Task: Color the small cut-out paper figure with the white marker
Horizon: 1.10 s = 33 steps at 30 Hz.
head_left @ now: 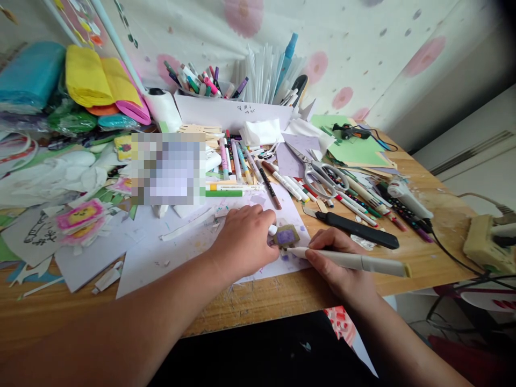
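My left hand (244,240) is curled into a loose fist on the white paper sheet (181,247), its fingertips pinning a small brown cut-out (286,235) with a purple patch. A white marker cap shows between its fingers. My right hand (334,260) grips a long cream-coloured marker (355,260), whose tip touches the paper just under the cut-out. Both hands lie near the front edge of the wooden table (423,258).
Scissors (320,171), a black craft knife (355,228) and many loose markers (258,172) lie behind the hands. A white box (229,110) holds pens and sticks. Coloured paper rolls (88,80) and paper scraps crowd the left. A glue gun (407,196) and power strip (486,244) sit right.
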Available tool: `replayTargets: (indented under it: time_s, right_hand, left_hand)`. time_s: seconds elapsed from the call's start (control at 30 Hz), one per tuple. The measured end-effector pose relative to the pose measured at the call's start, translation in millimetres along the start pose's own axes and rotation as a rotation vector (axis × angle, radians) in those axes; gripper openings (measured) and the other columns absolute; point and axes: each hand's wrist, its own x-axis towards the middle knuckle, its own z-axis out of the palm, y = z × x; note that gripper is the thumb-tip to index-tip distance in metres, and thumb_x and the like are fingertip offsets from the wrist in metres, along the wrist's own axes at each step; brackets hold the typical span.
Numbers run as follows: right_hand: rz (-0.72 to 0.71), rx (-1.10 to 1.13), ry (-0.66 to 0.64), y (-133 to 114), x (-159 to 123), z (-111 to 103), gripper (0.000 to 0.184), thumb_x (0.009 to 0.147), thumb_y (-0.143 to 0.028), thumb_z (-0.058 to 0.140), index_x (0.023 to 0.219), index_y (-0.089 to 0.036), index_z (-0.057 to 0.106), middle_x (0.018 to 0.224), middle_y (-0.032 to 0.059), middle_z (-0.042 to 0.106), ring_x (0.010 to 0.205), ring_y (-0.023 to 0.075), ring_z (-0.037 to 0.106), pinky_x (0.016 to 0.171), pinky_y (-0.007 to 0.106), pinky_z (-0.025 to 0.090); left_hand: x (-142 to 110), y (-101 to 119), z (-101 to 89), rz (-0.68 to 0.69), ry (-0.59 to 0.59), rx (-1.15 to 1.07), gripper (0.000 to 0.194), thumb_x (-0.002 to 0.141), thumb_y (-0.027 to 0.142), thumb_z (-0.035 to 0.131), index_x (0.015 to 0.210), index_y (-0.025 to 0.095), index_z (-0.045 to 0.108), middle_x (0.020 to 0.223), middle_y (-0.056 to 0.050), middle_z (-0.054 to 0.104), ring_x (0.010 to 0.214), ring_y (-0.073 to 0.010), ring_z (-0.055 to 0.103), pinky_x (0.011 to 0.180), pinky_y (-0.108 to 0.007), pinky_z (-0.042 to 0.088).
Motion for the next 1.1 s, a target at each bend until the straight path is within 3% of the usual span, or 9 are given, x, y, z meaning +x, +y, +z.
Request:
replayTargets:
  time_s: [0.37,0.63,0.93,1.1]
  right_hand:
    - [0.002,0.029,0.009,2.8,-0.6,-1.0,0.015,0.078,-0.028,0.066,0.071,-0.022,0.055,0.063,-0.0019,0.055,0.059,0.0143,0.051,0.051,0.026,0.036]
    - [-0.043,0.430,0.197,17.9,-6.5,5.0,0.010,0.078,-0.022,0.067,0.075,-0.023,0.057,0.068,-0.0017,0.056,0.061,0.0138,0.049,0.053,0.026,0.036]
    - [-0.248,0.283,0.161,3.5,-10.4,0.2,0.015,0.077,-0.013,0.063,0.083,-0.025,0.058,0.073,0.0006,0.062,0.071,0.0185,0.059,0.062,0.031,0.045]
    - [-0.320,0.136,0.168,-8.7,-9.0,0.7,0.020,0.074,-0.009,0.062,0.084,-0.025,0.056,0.071,0.0001,0.061,0.065,0.0171,0.060,0.055,0.029,0.045]
  left_hand:
    - [-1.8,-0.7,0.4,0.018,0.020,-0.004,0.021,0.067,0.034,0.061,0.082,0.020,0.057,0.088,-0.006,0.058,0.090,-0.0269,0.055,0.078,-0.041,0.042]
    - [-1.5,1.8,-4.1,0.004,0.011,-0.046,0.019,0.068,0.035,0.063,0.077,0.019,0.062,0.082,-0.005,0.061,0.084,-0.0252,0.058,0.076,-0.038,0.043]
    - [-4.8,2.5,-20.9,-0.110,-0.007,-0.289,0.022,0.066,0.039,0.067,0.076,0.020,0.065,0.081,-0.001,0.065,0.072,-0.0181,0.059,0.067,-0.030,0.045]
    - [-4.5,5.3,-23.2,-0.131,0.005,-0.333,0.023,0.063,0.034,0.067,0.080,0.019,0.067,0.082,-0.002,0.066,0.072,-0.0180,0.060,0.068,-0.030,0.046]
